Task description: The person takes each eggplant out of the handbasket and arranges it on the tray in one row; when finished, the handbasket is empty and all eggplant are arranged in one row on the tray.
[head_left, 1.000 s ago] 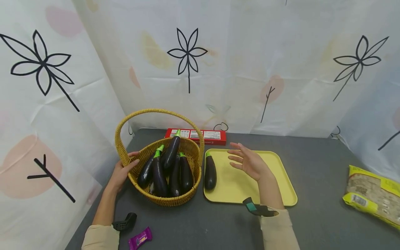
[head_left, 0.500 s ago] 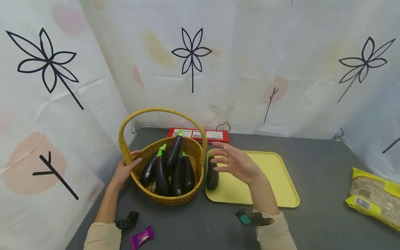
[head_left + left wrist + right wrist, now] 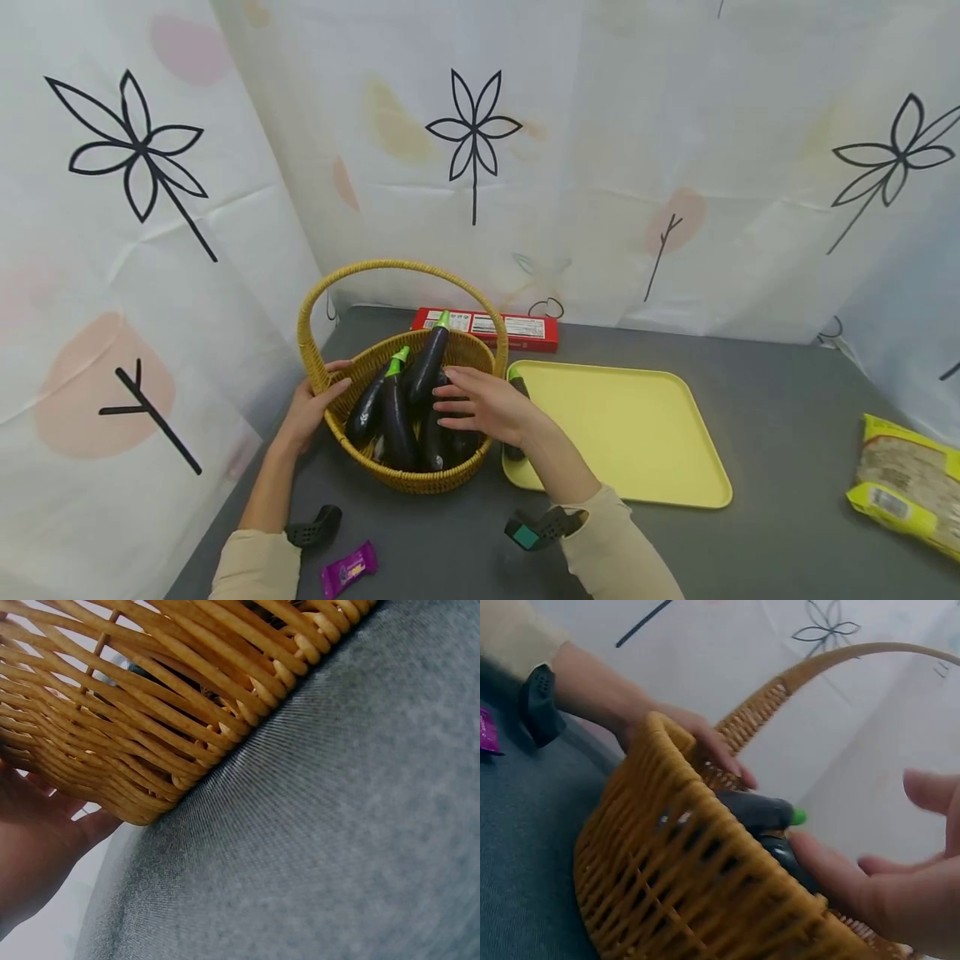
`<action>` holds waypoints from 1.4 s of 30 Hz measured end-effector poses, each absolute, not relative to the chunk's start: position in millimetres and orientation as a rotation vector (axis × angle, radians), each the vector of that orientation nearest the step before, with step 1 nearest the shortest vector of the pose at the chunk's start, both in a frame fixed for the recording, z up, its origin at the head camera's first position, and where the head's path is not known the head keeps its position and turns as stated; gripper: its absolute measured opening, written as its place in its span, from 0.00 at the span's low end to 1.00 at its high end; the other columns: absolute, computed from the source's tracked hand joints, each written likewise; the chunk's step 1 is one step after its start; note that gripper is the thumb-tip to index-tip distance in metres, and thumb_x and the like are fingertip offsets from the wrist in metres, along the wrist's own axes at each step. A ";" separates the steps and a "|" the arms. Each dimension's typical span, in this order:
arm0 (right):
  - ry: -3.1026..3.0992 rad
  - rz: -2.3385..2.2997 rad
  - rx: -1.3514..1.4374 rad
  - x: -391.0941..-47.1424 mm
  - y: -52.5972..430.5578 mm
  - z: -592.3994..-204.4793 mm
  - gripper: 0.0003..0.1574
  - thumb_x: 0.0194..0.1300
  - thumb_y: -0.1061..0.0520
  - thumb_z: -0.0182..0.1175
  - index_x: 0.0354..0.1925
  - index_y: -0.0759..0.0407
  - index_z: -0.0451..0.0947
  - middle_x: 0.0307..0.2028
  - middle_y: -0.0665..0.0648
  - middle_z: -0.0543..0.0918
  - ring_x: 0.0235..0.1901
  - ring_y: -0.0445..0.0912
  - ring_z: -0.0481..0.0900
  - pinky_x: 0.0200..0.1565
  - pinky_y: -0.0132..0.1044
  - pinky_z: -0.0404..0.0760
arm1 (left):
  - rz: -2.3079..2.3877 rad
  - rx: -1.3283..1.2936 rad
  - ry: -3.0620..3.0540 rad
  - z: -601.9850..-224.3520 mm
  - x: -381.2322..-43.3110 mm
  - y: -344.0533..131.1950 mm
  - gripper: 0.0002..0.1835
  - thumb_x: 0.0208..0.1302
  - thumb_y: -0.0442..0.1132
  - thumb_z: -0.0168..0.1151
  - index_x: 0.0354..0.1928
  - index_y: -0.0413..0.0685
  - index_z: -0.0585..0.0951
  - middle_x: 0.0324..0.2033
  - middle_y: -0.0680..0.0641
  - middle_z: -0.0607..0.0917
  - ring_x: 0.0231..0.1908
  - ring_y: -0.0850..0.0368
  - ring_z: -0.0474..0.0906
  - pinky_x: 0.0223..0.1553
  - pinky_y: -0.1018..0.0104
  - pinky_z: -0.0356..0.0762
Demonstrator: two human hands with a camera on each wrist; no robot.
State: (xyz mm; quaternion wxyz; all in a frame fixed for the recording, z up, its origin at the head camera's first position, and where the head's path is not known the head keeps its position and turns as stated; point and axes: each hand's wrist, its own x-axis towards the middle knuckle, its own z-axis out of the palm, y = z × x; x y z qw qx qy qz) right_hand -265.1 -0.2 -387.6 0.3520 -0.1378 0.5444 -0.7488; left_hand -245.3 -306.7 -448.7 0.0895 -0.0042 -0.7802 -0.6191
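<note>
At the far left, the left hand (image 3: 306, 414) grasps the basket (image 3: 431, 482) at its rim, beside the foot of the tall handle; in the right wrist view its fingers reach over the edge. A black band is on that wrist, and a purple packet (image 3: 349, 570) lies on the desk (image 3: 780, 433) just beside it. The basket stands upright on the desk with several eggplants (image 3: 400, 425) inside, green ends mostly pointing away. Behind it is a red box (image 3: 529, 331). Over the basket's right side is the right hand (image 3: 483, 406), its fingers released and spread; whether they touch an eggplant I cannot tell. A single eggplant (image 3: 517, 383), partly hidden by that arm, lies along the left edge of the yellow tray (image 3: 622, 433). Well apart at the far right is a bag (image 3: 907, 483).
</note>
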 end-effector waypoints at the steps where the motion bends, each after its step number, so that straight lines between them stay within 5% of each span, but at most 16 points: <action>1: 1.432 -1.957 -0.312 -266.7 -6.0 -388.5 0.35 0.74 0.50 0.49 0.70 0.64 0.52 0.62 0.69 0.64 0.59 0.60 0.68 0.55 0.50 0.71 | -1.844 -0.012 -2.322 -449.0 -245.4 -306.6 0.25 0.72 0.42 0.54 0.65 0.34 0.67 0.57 0.37 0.70 0.46 0.66 0.71 0.46 0.68 0.68; 14: 1.677 -2.062 0.126 -298.5 -47.0 -388.2 0.37 0.73 0.49 0.51 0.71 0.63 0.52 0.65 0.68 0.61 0.61 0.61 0.64 0.56 0.53 0.69 | -1.870 0.034 -2.321 -447.5 -246.8 -305.3 0.25 0.71 0.40 0.54 0.65 0.35 0.67 0.57 0.38 0.70 0.45 0.67 0.71 0.46 0.69 0.68; 26: 1.659 -2.072 0.041 -312.4 -62.5 -404.0 0.41 0.69 0.58 0.56 0.71 0.70 0.49 0.61 0.71 0.66 0.60 0.61 0.67 0.59 0.50 0.66 | -1.881 0.062 -2.326 -447.6 -246.4 -305.4 0.25 0.71 0.41 0.54 0.66 0.36 0.67 0.60 0.37 0.69 0.46 0.68 0.71 0.48 0.66 0.68; 42: 2.101 -1.733 -0.089 -308.9 -74.0 -400.5 0.34 0.62 0.53 0.66 0.61 0.68 0.69 0.49 0.62 0.76 0.48 0.55 0.75 0.51 0.46 0.74 | -1.892 0.063 -2.323 -449.4 -247.7 -306.3 0.26 0.72 0.41 0.54 0.66 0.37 0.66 0.61 0.39 0.68 0.48 0.68 0.70 0.49 0.67 0.66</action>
